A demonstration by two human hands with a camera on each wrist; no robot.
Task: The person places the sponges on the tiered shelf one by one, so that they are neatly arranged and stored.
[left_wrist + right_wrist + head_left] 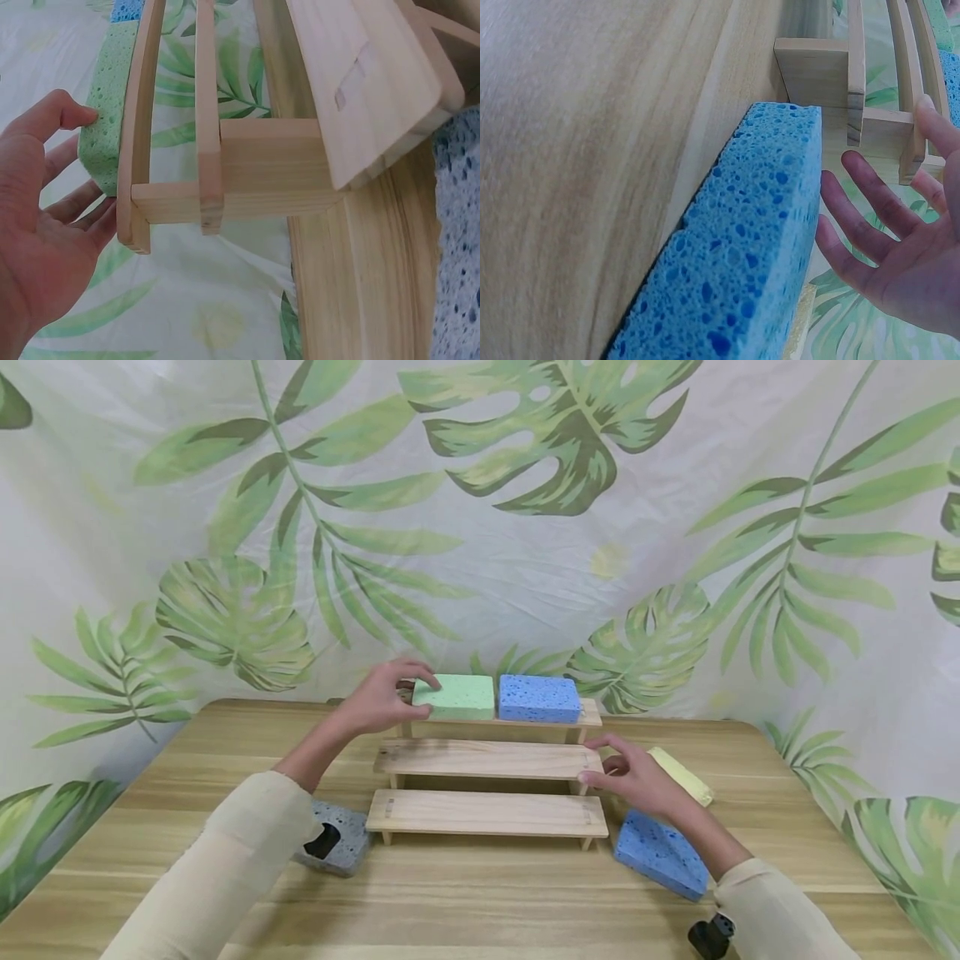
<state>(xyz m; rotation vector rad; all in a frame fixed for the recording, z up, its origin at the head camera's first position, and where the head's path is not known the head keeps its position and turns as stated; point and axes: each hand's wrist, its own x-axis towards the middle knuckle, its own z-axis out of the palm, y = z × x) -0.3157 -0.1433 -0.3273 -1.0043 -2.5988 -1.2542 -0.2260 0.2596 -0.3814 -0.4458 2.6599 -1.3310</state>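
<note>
A three-tier wooden stand (pixel 487 814) rises in steps on the table. On its top tier sit a green sponge (pixel 453 697) and, just right of it, a blue speckled sponge (pixel 540 697). My left hand (pixel 382 697) pinches the green sponge at its left end; in the left wrist view, thumb and fingers lie on either side of that sponge (pixel 109 112). At the right end of the middle tier, my right hand (pixel 633 777) holds the board's end between thumb and index finger. Its other fingers are spread in the right wrist view.
A second blue sponge (pixel 660 856) lies on the table below my right forearm, with a pale yellow item (pixel 682 775) behind it. Left of the stand is a grey sponge (pixel 345 835), partly covered by my left sleeve. A leaf-patterned cloth (pixel 525 568) hangs behind the table.
</note>
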